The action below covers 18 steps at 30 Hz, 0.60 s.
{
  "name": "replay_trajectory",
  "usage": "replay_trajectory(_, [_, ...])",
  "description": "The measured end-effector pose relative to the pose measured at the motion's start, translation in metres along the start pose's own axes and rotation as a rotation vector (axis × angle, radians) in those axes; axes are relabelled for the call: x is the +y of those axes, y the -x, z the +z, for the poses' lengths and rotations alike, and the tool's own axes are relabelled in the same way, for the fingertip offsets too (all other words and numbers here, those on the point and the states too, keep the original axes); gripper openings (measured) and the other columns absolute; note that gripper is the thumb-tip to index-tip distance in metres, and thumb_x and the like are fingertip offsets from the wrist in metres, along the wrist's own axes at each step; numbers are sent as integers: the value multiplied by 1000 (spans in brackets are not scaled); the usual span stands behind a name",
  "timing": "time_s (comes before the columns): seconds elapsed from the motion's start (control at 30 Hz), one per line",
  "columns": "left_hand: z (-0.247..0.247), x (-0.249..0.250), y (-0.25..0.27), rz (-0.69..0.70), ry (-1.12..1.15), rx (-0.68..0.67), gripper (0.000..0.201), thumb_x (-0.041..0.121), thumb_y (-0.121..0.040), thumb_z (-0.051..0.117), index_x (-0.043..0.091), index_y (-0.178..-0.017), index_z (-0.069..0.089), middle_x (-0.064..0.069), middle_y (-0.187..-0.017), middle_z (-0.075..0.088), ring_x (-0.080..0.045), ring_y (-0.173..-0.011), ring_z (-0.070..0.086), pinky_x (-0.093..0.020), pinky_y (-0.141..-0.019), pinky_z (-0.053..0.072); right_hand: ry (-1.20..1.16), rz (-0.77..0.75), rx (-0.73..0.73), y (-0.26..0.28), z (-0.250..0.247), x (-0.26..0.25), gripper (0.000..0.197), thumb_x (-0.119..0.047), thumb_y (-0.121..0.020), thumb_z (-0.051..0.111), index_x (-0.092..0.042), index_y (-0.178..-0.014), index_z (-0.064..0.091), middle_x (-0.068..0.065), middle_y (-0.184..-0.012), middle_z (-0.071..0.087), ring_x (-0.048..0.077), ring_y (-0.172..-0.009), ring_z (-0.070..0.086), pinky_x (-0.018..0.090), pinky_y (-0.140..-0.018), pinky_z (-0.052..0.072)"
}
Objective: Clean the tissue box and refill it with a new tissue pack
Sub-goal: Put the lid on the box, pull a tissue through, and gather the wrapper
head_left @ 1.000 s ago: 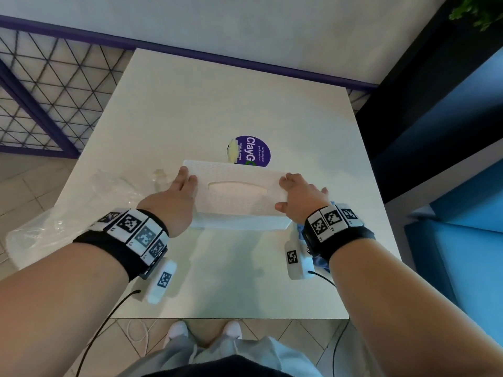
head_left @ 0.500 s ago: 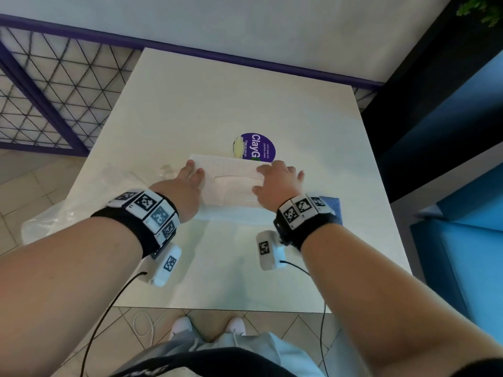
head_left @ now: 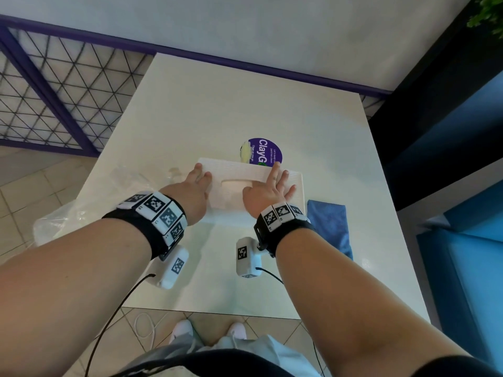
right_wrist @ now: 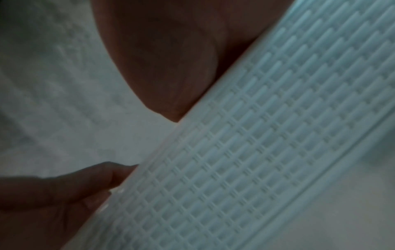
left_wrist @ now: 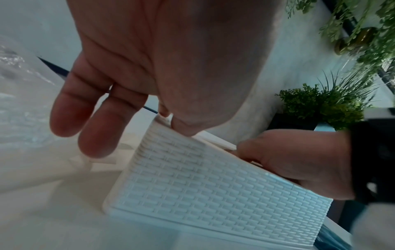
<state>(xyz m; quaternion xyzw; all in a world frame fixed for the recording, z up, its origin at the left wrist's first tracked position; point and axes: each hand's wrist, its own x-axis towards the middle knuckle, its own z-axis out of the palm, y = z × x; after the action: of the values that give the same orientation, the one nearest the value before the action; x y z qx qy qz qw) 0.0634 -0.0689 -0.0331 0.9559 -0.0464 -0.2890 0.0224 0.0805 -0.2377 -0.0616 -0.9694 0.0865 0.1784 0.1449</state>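
Observation:
A white tissue box (head_left: 231, 197) with a woven pattern lies on the white table (head_left: 245, 104), its oval slot (head_left: 235, 183) facing up. My left hand (head_left: 200, 176) rests on the box's left end; in the left wrist view its fingers (left_wrist: 98, 121) hang straight and relaxed past the box (left_wrist: 213, 186), gripping nothing. My right hand (head_left: 272, 186) lies flat on the top of the box with its fingers spread, covering the right part of the slot. In the right wrist view its thumb (right_wrist: 74, 184) touches the upper edge of the box (right_wrist: 256, 135).
A folded blue cloth (head_left: 330, 227) lies just right of the box. Crumpled clear plastic (head_left: 81, 210) sits at the table's left edge. A purple round sticker (head_left: 268, 152) and a small pale yellow object (head_left: 245, 153) lie behind the box. A wall runs along the table's far side.
My right hand slid from the box's right end onto its top, near the slot, and its fingers spread flat. The blue cloth came into view. My left hand stayed at the left end.

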Motion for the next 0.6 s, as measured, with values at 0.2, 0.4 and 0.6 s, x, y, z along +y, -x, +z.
replay_trajectory(0.2, [4,-5,-6,1,54,16,67,7,-97,29,23,-152,-7,3,-157,-27,-29,-144,24,-45,-104,40,16,14,-54,0,-10,-4,54,-48,-86,38,-28,-136,49,0,-159,-23,27,-146,-21,56,-113,-14])
replay_trajectory(0.4, [7,-9,-7,10,112,36,68,8,-97,30,25,-152,-7,4,-156,-28,-31,-139,34,-43,-100,43,-59,23,-39,2,-14,-7,31,-43,-92,43,-33,-105,70,2,-161,-14,29,-147,-16,60,-114,-12])
replay_trajectory(0.6, [7,-8,-6,29,103,44,65,10,-98,28,24,-152,-6,3,-157,-27,-32,-137,36,-42,-98,43,-163,-14,-41,9,-27,0,37,-49,-95,44,-35,-126,58,-2,-163,-1,27,-149,-10,58,-115,-8])
